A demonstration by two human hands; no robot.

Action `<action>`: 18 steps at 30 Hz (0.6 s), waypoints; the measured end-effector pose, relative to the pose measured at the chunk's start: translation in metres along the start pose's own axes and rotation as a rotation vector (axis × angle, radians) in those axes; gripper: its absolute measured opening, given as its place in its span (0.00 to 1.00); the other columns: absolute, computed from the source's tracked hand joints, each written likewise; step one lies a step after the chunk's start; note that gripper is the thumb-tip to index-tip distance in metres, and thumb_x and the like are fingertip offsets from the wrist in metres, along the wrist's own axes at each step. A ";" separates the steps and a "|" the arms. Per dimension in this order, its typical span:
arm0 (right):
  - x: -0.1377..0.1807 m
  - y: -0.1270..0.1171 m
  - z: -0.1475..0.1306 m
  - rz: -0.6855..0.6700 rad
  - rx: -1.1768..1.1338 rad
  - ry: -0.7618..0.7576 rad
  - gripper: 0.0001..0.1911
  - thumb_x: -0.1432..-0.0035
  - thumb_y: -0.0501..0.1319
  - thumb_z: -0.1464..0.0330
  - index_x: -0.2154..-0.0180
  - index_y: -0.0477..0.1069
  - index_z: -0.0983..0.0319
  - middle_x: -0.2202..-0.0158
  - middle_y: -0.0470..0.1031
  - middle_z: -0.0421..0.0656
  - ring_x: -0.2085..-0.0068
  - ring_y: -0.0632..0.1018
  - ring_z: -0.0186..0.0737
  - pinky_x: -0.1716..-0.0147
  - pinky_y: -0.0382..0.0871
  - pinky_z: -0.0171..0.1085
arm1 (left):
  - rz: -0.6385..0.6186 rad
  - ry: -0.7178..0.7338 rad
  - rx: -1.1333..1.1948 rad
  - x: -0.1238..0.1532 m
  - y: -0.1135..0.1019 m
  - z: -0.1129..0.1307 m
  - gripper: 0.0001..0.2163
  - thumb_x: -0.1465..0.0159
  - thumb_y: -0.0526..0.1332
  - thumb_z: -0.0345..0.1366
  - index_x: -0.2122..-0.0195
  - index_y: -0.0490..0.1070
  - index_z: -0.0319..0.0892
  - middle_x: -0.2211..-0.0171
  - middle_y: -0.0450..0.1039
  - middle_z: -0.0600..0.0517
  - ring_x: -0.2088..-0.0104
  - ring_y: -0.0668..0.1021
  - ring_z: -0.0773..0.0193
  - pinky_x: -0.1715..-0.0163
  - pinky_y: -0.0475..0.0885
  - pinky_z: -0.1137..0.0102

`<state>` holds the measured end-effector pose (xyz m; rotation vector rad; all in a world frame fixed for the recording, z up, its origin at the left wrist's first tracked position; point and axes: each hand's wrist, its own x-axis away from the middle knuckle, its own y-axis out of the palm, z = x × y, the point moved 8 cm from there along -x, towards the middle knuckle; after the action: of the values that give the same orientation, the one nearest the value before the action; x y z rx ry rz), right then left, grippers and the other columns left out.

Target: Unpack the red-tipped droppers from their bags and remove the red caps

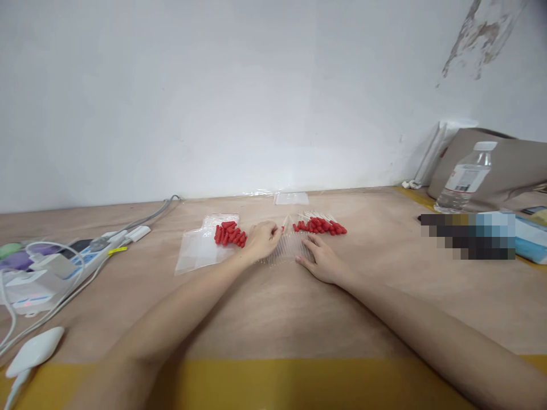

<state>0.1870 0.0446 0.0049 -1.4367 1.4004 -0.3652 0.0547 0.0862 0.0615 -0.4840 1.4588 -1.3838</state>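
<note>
Pale grey-white paint covers the wall (213,102), which fills the upper half of the view and is flaking at the upper right. Below it stretches the bench (256,307), under a light brown covering, with a yellow band (239,384) along the near edge. At the far right a grey-brown bag (517,165) stands by the wall; a blue and white packet (532,236) lies nearer, beside dark things too pixelated to make out. On the left, a white power strip (79,259) carries chargers and cables. A clear bottle (465,179) with a white cap stands in front of the bag.

Clear plastic bags (192,250) lie flat left of the middle. The right hand (320,259) is open, its fingers spread and touching the right side of the clear sticks (285,250), which lie side by side in the middle of the bench, between the two hands. The left hand (264,240) is at their left side, fingers bent; whether it grips anything, I cannot tell. A heap of red pieces (228,234) lies on the plastic bags just left of that hand, and red-ended sticks (322,226) lie bunched behind the right hand. Smallest is a red tip (282,228) at the left fingertips.
</note>
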 end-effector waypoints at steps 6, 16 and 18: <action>0.001 -0.020 -0.006 0.211 -0.063 -0.035 0.19 0.45 0.54 0.59 0.55 0.66 0.63 0.55 0.66 0.51 0.52 0.68 0.46 0.53 0.64 0.46 | 0.136 0.167 0.048 0.057 -0.022 -0.015 0.13 0.36 0.47 0.37 0.75 0.63 0.40 0.75 0.66 0.52 0.71 0.68 0.65 0.69 0.59 0.70; 0.012 -0.030 -0.050 0.261 0.123 -0.449 0.18 0.45 0.55 0.60 0.52 0.65 0.58 0.53 0.68 0.46 0.49 0.65 0.43 0.47 0.52 0.48 | 0.122 0.421 -0.068 0.081 -0.013 0.012 0.10 0.37 0.49 0.37 0.71 0.65 0.40 0.72 0.68 0.50 0.68 0.67 0.62 0.65 0.58 0.65; 0.012 -0.026 -0.052 0.224 0.147 -0.473 0.14 0.43 0.54 0.61 0.57 0.69 0.57 0.58 0.72 0.43 0.53 0.68 0.41 0.47 0.50 0.48 | 0.130 0.438 -0.077 0.082 -0.014 0.013 0.10 0.37 0.49 0.36 0.70 0.65 0.40 0.72 0.68 0.50 0.67 0.68 0.62 0.64 0.58 0.65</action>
<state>0.1626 0.0048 0.0418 -1.1374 1.1058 0.0195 0.0287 0.0081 0.0446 -0.1297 1.8654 -1.3876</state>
